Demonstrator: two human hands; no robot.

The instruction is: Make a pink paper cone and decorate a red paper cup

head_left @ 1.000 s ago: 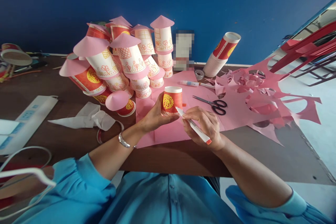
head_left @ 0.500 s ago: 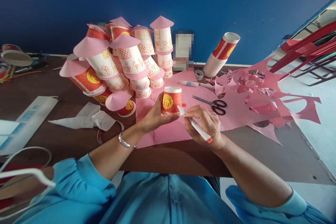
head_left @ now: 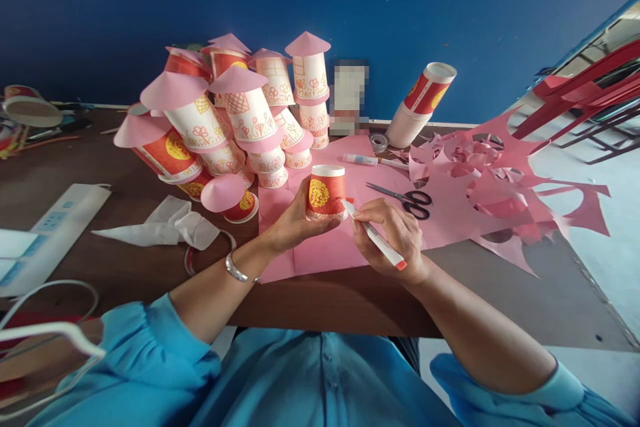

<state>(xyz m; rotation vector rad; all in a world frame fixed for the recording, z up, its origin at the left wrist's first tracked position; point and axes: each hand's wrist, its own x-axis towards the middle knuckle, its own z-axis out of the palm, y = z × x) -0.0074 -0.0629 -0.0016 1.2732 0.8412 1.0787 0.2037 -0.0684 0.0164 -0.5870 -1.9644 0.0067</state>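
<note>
My left hand (head_left: 299, 217) is closed around the lower part of a red and gold paper cup (head_left: 327, 190) with a white top edge. Between the fingers of my right hand (head_left: 393, 233) is a white marker (head_left: 377, 243) with a red-orange end. Its tip is at the cup's right side, where a small dark mark shows on the red; whether it touches, I cannot tell. An orange-red cap-like piece (head_left: 350, 200) shows just behind the cup. Pink paper (head_left: 320, 253) lies beneath both hands.
Left of the cup stand several paper-cup towers (head_left: 250, 107) with pink cone roofs. Scissors (head_left: 413, 202), a glue stick (head_left: 361, 159), a tape roll (head_left: 379, 142), a cup stack (head_left: 420, 107) and pink scraps (head_left: 493, 167) lie right and behind. A power strip (head_left: 55, 230) is far left.
My right hand and the marker have shifted slightly to the right. The cup in my left hand has turned or moved a touch to the left.
</note>
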